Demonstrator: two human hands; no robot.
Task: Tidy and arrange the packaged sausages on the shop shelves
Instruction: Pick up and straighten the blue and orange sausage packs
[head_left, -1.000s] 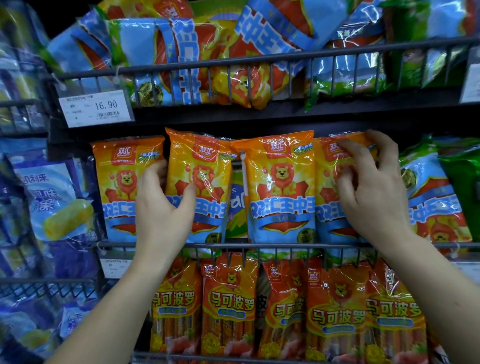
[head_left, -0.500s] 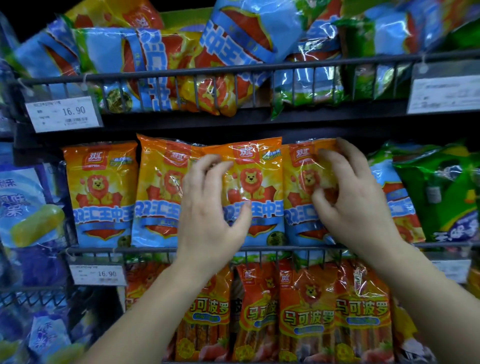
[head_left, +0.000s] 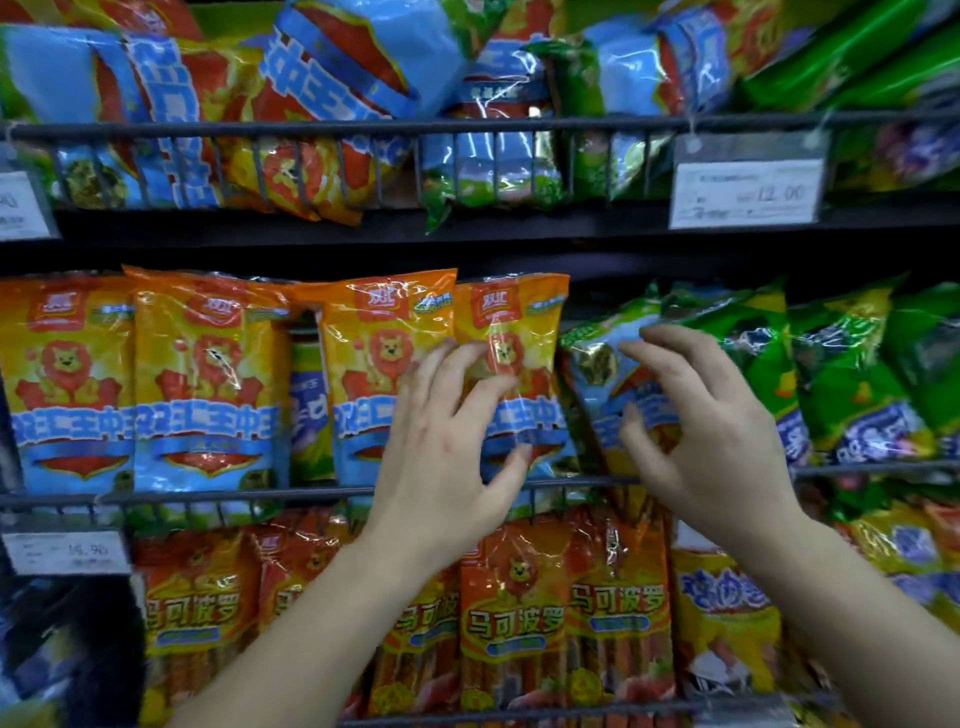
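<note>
Three black wire-railed shelves (head_left: 208, 497) faced you, crammed with glossy, crinkled film packets. On the middle one, orange sausage packs (head_left: 208, 384) stood upright. Your left hand (head_left: 447, 441) lay loosely spread against the rightmost pack (head_left: 519, 317). Your right hand (head_left: 701, 415), apart, hovered slack-fingered over a leaning blue-green pack (head_left: 597, 358), gripping nothing.

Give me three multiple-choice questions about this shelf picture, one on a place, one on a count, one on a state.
1. Where is the 12.00 price tag? A top shelf rail, right; B bottom shelf; C floor.
2. How many orange lion packs front the middle shelf? A two; B four; C seven.
3. How does the blue-green pack beside them sit? A flat; B hanging; C tilted.
Answers: A, it hangs on that rail; B, four stand side by side; C, it leans askew.
</note>
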